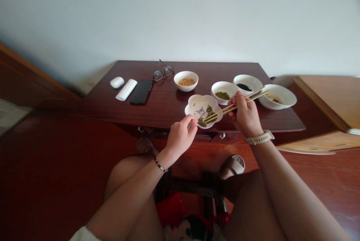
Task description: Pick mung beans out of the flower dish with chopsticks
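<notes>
My left hand (182, 132) pinches the near left rim of a flower-shaped dish (194, 102), which has a cartoon figure and green beans on its bottom. A pair of chopsticks (229, 108) is held in my right hand (246, 113), with the tips among the green beans in the dish. Just behind the dish stands a white bowl of green beans (222, 95). Farther back right is a bowl of black beans (243, 87), partly behind the chopsticks. A larger bowl (281, 102) with reddish and pale bits stands right of my right hand.
A bowl of yellow beans (186, 82) stands behind the dish. Glasses (163, 74), a black phone (141, 92), a white oblong case (126, 90) and a small white case (117, 82) lie on the left of the dark table (135, 69). A wooden cabinet (329, 95) is at the right.
</notes>
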`<state>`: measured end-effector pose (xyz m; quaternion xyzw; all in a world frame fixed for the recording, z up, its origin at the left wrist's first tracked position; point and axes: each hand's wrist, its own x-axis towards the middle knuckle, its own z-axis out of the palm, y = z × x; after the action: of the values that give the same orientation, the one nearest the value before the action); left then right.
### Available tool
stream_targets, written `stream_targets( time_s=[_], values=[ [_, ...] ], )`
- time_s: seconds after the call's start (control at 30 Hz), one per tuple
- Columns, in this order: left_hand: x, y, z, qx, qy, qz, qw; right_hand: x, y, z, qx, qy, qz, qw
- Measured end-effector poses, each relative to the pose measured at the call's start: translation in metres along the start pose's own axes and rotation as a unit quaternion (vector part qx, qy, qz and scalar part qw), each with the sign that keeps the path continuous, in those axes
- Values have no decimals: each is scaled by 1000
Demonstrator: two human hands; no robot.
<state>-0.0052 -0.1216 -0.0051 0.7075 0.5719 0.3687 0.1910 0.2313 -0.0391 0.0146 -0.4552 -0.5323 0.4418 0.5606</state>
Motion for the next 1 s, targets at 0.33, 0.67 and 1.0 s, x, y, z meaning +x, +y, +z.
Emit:
stream_targets(
  time_s=[0.33,0.67,1.0],
  values=[
    [0,1,0,5,1,1,1000,-2,-6,3,-8,18,0,1000],
    [0,0,0,0,0,-3,1000,9,-1,-3,67,88,-29,993],
    [0,0,1,-13,-2,-1,1000,24,-1,-33,81,253,-147,953]
  ],
)
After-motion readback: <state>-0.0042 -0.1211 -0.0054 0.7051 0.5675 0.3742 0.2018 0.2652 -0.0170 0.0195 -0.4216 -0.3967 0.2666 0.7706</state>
